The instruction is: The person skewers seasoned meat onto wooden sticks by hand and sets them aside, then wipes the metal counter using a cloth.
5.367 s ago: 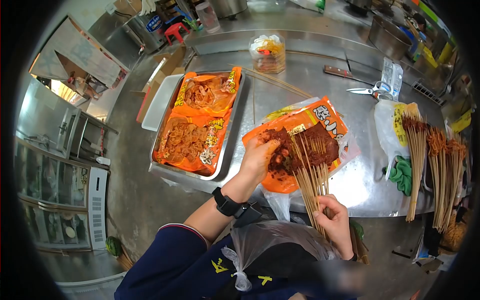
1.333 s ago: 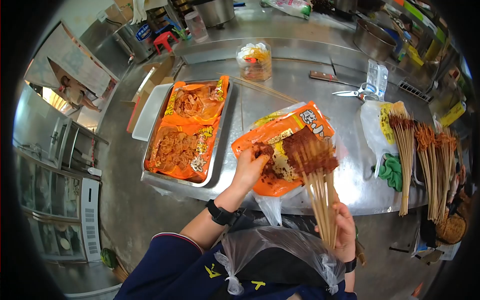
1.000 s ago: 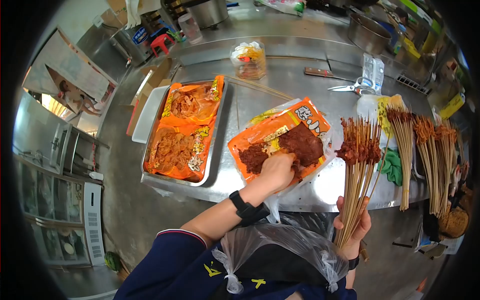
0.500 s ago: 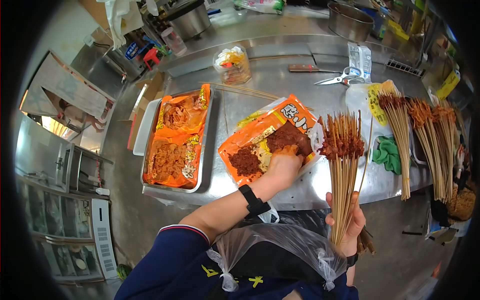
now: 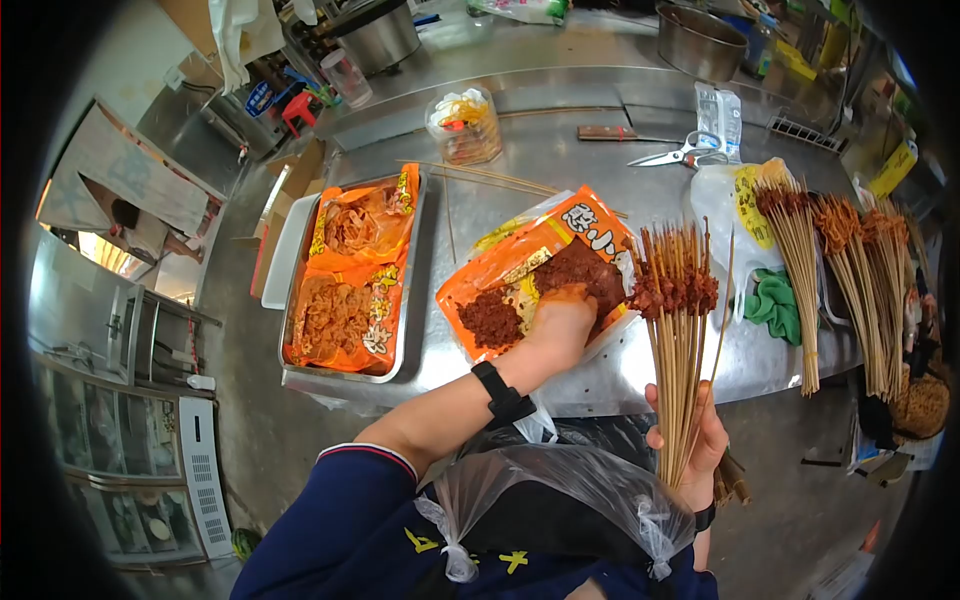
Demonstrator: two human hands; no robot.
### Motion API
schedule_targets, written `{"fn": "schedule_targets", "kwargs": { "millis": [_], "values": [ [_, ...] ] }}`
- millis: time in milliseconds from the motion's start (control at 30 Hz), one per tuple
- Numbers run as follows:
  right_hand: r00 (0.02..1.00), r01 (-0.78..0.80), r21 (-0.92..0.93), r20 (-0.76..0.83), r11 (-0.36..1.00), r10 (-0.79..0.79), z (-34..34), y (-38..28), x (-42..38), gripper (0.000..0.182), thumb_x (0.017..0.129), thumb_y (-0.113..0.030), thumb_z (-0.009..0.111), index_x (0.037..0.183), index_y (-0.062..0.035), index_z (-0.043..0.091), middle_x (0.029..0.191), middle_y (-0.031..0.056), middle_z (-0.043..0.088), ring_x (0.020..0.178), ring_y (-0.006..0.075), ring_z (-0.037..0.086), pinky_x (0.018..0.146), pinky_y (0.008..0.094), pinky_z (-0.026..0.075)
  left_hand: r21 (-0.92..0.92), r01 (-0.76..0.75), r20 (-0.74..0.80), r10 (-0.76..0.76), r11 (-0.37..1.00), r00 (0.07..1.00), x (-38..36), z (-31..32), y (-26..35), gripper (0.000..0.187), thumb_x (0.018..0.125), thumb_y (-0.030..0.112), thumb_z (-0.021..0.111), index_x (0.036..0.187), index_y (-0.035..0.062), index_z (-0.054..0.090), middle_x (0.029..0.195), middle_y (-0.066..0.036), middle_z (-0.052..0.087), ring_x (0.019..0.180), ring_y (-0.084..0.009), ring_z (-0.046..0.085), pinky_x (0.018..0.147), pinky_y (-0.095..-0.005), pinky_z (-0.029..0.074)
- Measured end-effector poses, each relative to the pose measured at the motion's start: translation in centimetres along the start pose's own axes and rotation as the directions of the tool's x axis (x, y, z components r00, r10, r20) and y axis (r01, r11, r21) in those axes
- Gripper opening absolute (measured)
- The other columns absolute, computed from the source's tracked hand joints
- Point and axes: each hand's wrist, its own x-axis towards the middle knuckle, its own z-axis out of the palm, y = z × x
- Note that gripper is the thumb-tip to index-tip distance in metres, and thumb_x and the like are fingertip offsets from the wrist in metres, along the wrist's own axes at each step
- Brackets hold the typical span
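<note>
My left hand [image 5: 562, 325] is curled over an opened orange printed packet [image 5: 462, 286], its fingers pressed together in dark red chopped food [image 5: 590, 276]. The fingertips are partly buried there. A smaller heap of crumbly dark red food [image 5: 490, 320] lies on the same packet. My right hand [image 5: 703, 446] is wrapped round the lower part of a thick bundle of wooden skewers [image 5: 672, 385], held upright. Dark red pieces [image 5: 675, 290] are threaded near the upper ends, just right of the packet. One bare skewer [image 5: 724, 305] leans apart at the bundle's right.
A metal tray [image 5: 398, 345] with two orange packets of food stands left. More loaded skewer bundles [image 5: 797, 275] lean at right beside a green cloth [image 5: 772, 305]. Scissors [image 5: 690, 150], a knife [image 5: 607, 133] and a plastic tub [image 5: 464, 125] lie behind. A person [image 5: 140, 228] is in the doorway.
The skewer bundle has shifted slightly left, closer to the packet. My left hand stays in the dark red food, its wrist turned a little. The person in the doorway has moved slightly.
</note>
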Motion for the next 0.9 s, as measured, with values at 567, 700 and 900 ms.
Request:
{"fn": "schedule_targets", "kwargs": {
  "millis": [567,700,900],
  "values": [
    [0.942,-0.329,-0.697,-0.292,0.638,0.167,1.0,4.2,4.0,0.021,0.078,0.002,0.052,0.098,0.0027,0.059,0.142,0.0080,0.022,0.120,0.0173,0.039,0.089,0.0289,0.043,-0.919,0.144,0.319,-0.477,-0.367,0.819,-6.6,-8.4,-8.0,0.031,0.082,-0.001,0.042,0.112,-0.0075,0.048,0.102,-0.016,0.059,0.084,-0.0212,0.061,0.068,-0.0298,0.051],
    [0.976,-0.217,-0.834,-0.185,0.507,0.113,2.1,4.3,4.3,0.021,0.076,0.001,0.054,0.096,0.0003,0.061,0.140,0.0100,0.025,0.127,0.0182,0.030,0.095,0.0290,0.036,-0.933,0.153,0.306,-0.494,-0.326,0.814,-5.9,-8.4,-7.7,0.030,0.081,0.000,0.045,0.110,-0.0059,0.049,0.101,-0.015,0.060,0.085,-0.0202,0.060,0.072,-0.0283,0.049],
    [0.993,0.085,-0.996,0.085,-0.006,-0.083,2.4,4.0,3.9,0.022,0.074,-0.001,0.060,0.096,0.0009,0.062,0.107,0.0103,0.055,0.097,0.0156,0.052,0.079,0.0250,0.042,-0.906,0.054,0.276,-0.489,-0.420,0.828,-4.3,-7.1,-6.5,0.031,0.076,-0.005,0.049,0.107,-0.0027,0.052,0.098,-0.010,0.060,0.083,-0.0178,0.060,0.072,-0.0276,0.050]
  ]
}}
